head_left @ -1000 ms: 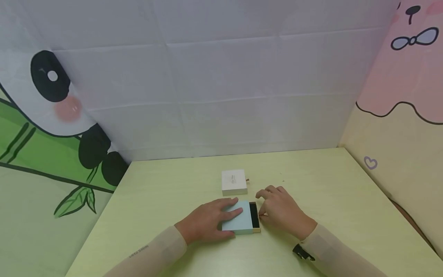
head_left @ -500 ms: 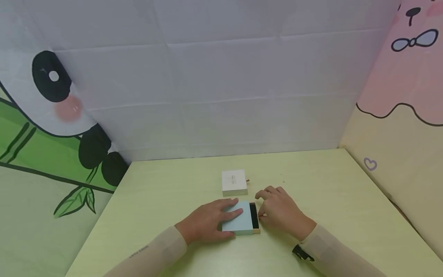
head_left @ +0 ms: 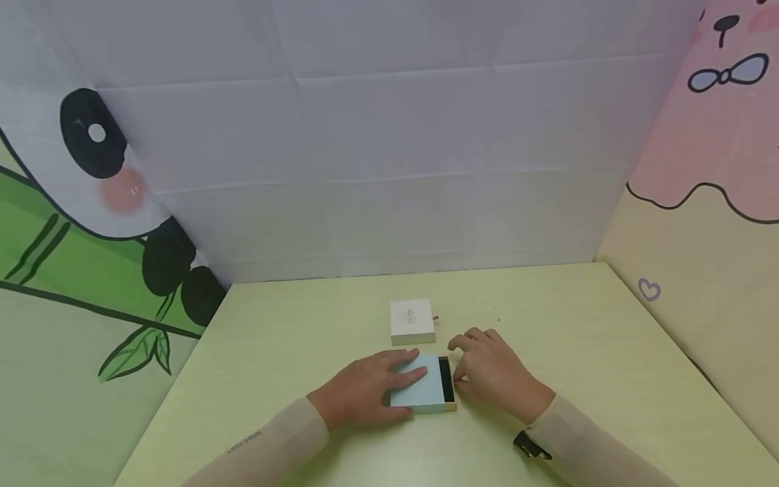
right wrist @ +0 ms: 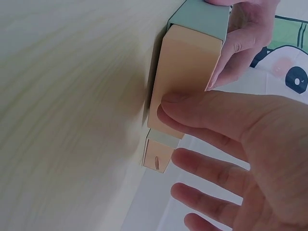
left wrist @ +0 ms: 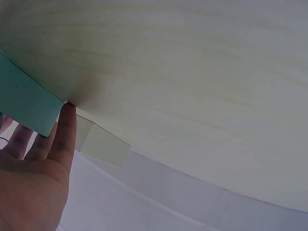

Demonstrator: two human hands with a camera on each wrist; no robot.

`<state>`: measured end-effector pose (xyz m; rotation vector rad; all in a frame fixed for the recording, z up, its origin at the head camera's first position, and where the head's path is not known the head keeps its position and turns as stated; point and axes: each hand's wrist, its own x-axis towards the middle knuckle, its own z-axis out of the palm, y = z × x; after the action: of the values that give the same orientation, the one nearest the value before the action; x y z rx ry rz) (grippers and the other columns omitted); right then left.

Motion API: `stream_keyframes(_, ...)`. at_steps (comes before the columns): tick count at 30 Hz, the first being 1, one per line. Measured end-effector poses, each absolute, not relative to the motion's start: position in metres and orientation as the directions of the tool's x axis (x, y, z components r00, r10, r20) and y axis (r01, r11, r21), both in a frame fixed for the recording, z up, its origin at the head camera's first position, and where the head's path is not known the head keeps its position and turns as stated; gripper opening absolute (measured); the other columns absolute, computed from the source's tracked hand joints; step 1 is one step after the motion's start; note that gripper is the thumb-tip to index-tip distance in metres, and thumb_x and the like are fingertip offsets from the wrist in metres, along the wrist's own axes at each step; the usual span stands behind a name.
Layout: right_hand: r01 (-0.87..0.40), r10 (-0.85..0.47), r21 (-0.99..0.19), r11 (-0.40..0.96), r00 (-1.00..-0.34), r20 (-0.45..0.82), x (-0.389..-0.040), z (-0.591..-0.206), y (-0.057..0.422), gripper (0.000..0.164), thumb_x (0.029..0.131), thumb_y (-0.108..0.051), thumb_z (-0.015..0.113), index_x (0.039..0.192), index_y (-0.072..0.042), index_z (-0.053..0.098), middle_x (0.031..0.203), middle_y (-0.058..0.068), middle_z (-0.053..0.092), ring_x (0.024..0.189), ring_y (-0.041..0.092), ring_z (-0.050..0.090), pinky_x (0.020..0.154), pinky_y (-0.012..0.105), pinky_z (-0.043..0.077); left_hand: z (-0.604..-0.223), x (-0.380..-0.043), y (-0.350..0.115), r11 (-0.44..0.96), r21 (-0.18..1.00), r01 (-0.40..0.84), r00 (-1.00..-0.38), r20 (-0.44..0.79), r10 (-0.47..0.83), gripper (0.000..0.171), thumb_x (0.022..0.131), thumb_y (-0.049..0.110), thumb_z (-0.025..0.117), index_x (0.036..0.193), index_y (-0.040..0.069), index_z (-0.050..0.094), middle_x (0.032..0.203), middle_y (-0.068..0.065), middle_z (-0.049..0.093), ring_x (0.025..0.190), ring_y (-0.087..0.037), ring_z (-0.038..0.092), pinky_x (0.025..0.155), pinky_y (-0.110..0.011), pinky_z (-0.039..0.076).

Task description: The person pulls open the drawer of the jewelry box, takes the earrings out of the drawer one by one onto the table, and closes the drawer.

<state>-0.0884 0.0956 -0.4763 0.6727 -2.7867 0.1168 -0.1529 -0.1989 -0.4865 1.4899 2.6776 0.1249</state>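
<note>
A light blue drawer box [head_left: 431,391] lies on the table, its inner drawer [head_left: 447,380] pulled partly out to the right and showing a dark inside. My left hand [head_left: 364,389] holds the blue sleeve, thumb along the near side and fingers spread over the top and toward the far side. At the drawer's tan end face [right wrist: 187,62], the thumb and forefinger of my right hand [head_left: 502,372] come together. Whatever lies between those fingertips is hidden. The other right fingers stay off the box, loosely bent.
Just behind the blue box sits a white box [head_left: 410,319] with small print and a brown tab on its right side. The pale yellow table [head_left: 292,318] meets a white cloth at the back, with printed cartoon walls left and right.
The drawer has slid very slightly left into the sleeve, and my right hand has shifted left with it. My left hand stays in place.
</note>
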Motion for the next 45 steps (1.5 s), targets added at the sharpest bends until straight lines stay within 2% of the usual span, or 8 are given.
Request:
stream_keyframes(11,-0.461,-0.435,-0.03,0.887,-0.856,0.28,-0.0902,-0.4805,0.0968,0.013,0.091,-0.022,0.103,0.085,-0.031,0.096,0.131,0.001,0.085,0.123,0.025,0.073,0.1,0.045,0.059,-0.4855,-0.153,-0.1975,0.538,0.11,0.836,-0.537,-0.043,0.843,0.077,0.109,0.06,0.08,0.178,0.04,0.053,0.19,0.001,0.049,0.172,-0.026,0.056,0.134,-0.049,0.057)
stream_keyframes(45,-0.476,-0.45,-0.016,0.879,-0.841,0.301,-0.0909,-0.4782,0.0924,0.013,0.092,-0.023,0.102,0.086,-0.033,0.096,0.131,-0.002,0.085,0.12,0.022,0.073,0.099,0.043,0.059,-0.488,-0.1559,-0.199,0.508,0.094,0.856,-0.509,-0.015,0.86,0.075,0.11,0.061,0.079,0.177,0.037,0.056,0.187,-0.002,0.053,0.169,-0.027,0.059,0.131,-0.049,0.06)
